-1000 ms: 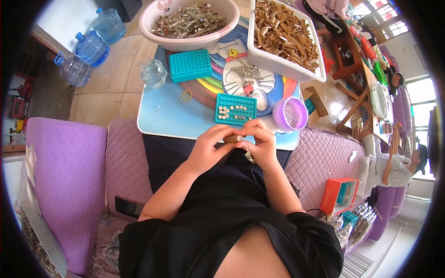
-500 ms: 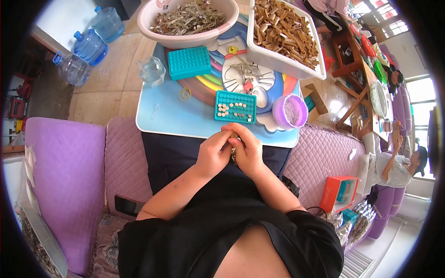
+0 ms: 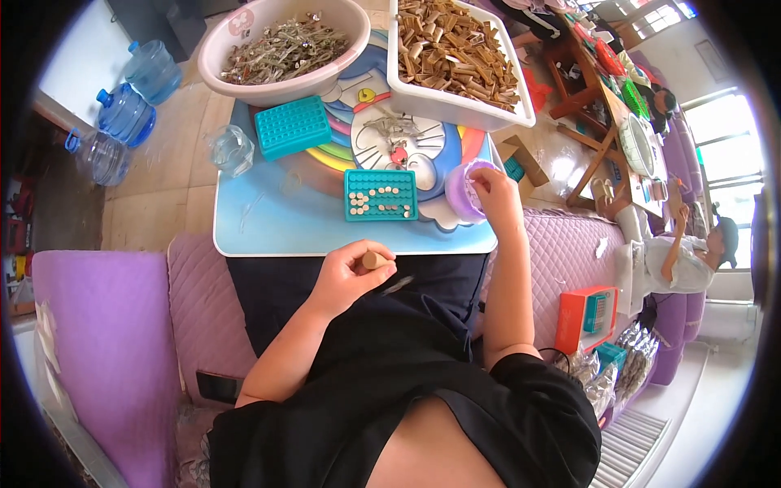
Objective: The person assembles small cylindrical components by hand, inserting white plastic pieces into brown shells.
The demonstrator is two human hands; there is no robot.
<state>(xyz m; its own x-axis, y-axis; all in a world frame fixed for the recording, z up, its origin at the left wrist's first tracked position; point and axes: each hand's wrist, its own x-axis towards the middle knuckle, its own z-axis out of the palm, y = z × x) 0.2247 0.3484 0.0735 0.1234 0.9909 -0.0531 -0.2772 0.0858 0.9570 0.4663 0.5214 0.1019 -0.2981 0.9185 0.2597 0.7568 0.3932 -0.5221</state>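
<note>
My left hand (image 3: 351, 278) is closed around a small tan cylinder (image 3: 374, 260), held over my lap just off the table's near edge. A thin, blurred shiny strand (image 3: 397, 285) hangs beside its fingertips. My right hand (image 3: 495, 195) reaches into the purple tub (image 3: 460, 198) at the table's right edge, fingers drawn together at its rim. What those fingers hold, if anything, is hidden. Between the hands and farther back lies a teal tray (image 3: 381, 213) with rows of round pits, some holding small pale discs.
On the blue cartoon table (image 3: 277, 232) stand a second teal tray (image 3: 293, 128), a pink basin (image 3: 220, 77) of clear stranded pieces, a white bin (image 3: 455, 114) of brown pieces, and a clear container (image 3: 231, 151). Water jugs (image 3: 126, 114) stand left. Another person (image 3: 683, 260) sits far right.
My hands, together before, have parted. The right went to the purple tub; the left moved slightly left with the tan cylinder. The whole view has shifted a little.
</note>
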